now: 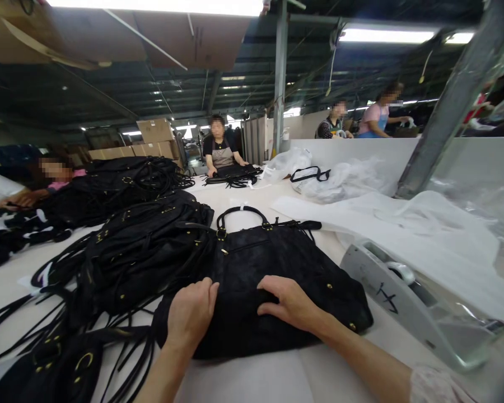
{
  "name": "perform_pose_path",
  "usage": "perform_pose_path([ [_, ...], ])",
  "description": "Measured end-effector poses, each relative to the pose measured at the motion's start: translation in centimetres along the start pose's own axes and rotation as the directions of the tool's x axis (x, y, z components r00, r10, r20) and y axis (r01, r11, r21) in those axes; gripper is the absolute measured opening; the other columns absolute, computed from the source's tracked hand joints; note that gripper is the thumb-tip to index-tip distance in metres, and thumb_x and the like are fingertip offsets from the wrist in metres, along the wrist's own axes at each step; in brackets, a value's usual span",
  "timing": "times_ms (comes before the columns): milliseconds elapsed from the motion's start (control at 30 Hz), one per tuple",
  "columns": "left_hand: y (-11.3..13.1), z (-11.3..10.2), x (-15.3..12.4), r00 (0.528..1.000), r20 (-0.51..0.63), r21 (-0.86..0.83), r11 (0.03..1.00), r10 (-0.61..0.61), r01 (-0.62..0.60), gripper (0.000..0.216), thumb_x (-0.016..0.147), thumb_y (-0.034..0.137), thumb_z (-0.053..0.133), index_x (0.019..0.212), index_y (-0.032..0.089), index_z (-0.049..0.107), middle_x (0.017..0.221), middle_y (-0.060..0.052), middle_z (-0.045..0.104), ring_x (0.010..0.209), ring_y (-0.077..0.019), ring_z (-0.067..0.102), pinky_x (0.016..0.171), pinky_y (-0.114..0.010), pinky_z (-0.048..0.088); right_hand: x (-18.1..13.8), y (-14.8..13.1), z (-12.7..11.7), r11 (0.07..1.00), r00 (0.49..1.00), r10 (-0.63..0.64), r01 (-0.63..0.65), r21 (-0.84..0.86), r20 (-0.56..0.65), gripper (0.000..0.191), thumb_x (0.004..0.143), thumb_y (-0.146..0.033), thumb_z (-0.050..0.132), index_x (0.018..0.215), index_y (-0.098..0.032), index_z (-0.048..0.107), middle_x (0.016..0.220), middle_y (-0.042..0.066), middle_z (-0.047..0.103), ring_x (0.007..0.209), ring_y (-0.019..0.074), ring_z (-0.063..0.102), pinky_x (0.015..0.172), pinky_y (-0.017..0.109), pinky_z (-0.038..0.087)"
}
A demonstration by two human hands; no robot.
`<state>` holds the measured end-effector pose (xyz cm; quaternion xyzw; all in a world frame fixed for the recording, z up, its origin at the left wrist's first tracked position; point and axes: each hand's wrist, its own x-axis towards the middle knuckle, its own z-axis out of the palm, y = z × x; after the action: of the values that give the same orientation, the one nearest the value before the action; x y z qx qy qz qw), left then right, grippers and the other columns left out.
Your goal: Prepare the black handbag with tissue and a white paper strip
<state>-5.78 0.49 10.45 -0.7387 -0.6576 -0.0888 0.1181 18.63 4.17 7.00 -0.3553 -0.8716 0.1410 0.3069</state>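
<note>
A black handbag [273,263] with gold studs and short handles lies flat on the white table [252,380] in front of me. My left hand [190,314] rests on the bag's near left part, fingers together and curled onto the fabric. My right hand [289,302] lies on the bag's middle, fingers bent and pressing into the material. Both hands touch the bag. Whether either one pinches the fabric I cannot make out.
A pile of black bags with long straps [121,246] fills the left side. A grey tape dispenser [403,302] and white plastic sheets [403,224] lie at the right. Several people work at the far end of the table and behind a white partition [361,151].
</note>
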Motion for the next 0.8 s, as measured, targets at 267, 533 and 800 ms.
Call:
perform_pose_path([
  [267, -1.8, 2.9, 1.7, 0.999, 0.034, -0.311, 0.951, 0.013, -0.002, 0.059, 0.096, 0.042, 0.01, 0.089, 0.016, 0.063, 0.091, -0.013, 0.064, 0.092, -0.028, 0.058, 0.089, -0.044, 0.042, 0.5, 0.1, 0.4, 0.997, 1.0, 0.002, -0.003, -0.08, -0.014, 0.028, 0.078, -0.028, 0.08, 0.096, -0.019, 0.061, 0.09, 0.001, 0.065, 0.084, 0.0199, 0.06, 0.073, 0.028, 0.043],
  [533, -4.7, -5.2, 3.7, 0.86, 0.412, -0.602, 0.798, 0.302, 0.008, 0.035, 0.083, 0.045, 0.046, 0.087, 0.019, 0.07, 0.088, 0.001, 0.069, 0.084, -0.0178, 0.062, 0.075, -0.024, 0.047, 0.4, -0.3, 0.0, 0.999, 0.999, 0.026, -0.027, -0.043, -0.02, 0.025, 0.078, -0.026, 0.079, 0.093, -0.019, 0.06, 0.089, 0.0, 0.064, 0.082, 0.0181, 0.059, 0.072, 0.027, 0.043],
  [800, -1.4, -5.6, 3.6, 0.846, 0.333, -0.488, 0.844, 0.415, -0.222, 0.015, 0.082, 0.027, 0.052, 0.076, 0.022, 0.064, 0.08, 0.004, 0.065, 0.076, -0.0142, 0.059, 0.067, -0.022, 0.043, 0.2, -0.3, -0.2, 1.0, 0.999, -0.013, 0.012, -0.005, -0.035, 0.021, 0.082, -0.027, 0.076, 0.093, -0.02, 0.059, 0.087, 0.001, 0.063, 0.082, 0.0185, 0.059, 0.072, 0.027, 0.043],
])
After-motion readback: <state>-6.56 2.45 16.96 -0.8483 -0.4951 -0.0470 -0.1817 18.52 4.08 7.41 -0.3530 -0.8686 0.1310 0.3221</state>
